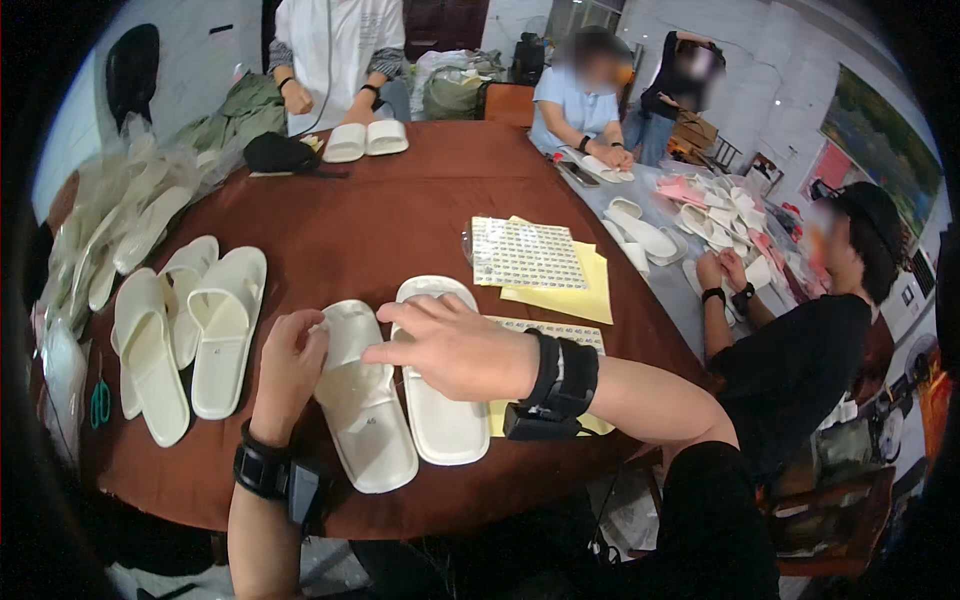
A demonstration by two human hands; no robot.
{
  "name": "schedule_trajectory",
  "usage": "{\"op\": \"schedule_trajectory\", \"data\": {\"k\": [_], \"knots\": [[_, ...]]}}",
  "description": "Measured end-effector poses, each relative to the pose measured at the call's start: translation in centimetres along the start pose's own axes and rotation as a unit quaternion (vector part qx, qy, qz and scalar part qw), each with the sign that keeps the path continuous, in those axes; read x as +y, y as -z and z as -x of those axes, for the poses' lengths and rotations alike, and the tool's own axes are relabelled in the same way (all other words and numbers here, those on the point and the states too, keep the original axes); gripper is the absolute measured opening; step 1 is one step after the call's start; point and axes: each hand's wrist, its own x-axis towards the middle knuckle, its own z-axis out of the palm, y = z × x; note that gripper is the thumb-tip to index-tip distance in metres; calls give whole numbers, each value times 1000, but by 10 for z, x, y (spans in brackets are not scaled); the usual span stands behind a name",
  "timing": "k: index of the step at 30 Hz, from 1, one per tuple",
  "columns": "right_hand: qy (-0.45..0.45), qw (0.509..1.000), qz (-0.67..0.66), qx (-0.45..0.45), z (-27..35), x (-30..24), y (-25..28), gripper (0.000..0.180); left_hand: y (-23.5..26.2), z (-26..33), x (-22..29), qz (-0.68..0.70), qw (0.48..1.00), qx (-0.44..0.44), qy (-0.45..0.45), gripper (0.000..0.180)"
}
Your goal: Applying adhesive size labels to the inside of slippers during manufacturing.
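A pair of white slippers lies before me on the brown-covered table, toes pointing away. My left hand [287,368] is at the outer edge of the left slipper [365,450], its fingers curled and tips close together; anything between them is too small to make out. Over the straps reaches my right hand [458,350], palm down, with thumb and forefinger apart and nothing visible between them. It covers part of the right slipper [450,435]. A dark mark shows on the left slipper's insole. Beneath my right wrist lies a partly hidden label sheet [515,325] with yellow backing.
Beyond lies another label sheet [528,252] on yellow paper [590,295]. More white slippers [228,350] and green-handled scissors [100,402] are on the left, near bagged slippers [150,225]. A black cap [283,153] sits farther back. Several people work around the tables.
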Motion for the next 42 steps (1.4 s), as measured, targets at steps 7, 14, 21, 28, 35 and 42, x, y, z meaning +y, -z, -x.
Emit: {"op": "schedule_trajectory", "data": {"k": [7,14,21,28,35,42], "knots": [[31,996,26,-75,-6,2,-10,41,-5,-1,-9,-1,999,25,-27,27],[56,973,211,-76,-17,10,-20,26,-7,-3,-6,17,999,37,-8,26],[46,969,237,45,-13,11,11,24,-5,-5,-4,6,996,83,-22,24],[-66,955,272,100,36,80,69,22,-7,-7,-10,-6,995,99,-28,20],[-357,834,404,114,163,189,136,27,-13,-8,-12,4,993,113,-12,19],[-279,886,350,125,195,181,122,29,-13,-7,-13,-9,994,109,-18,21]]}}
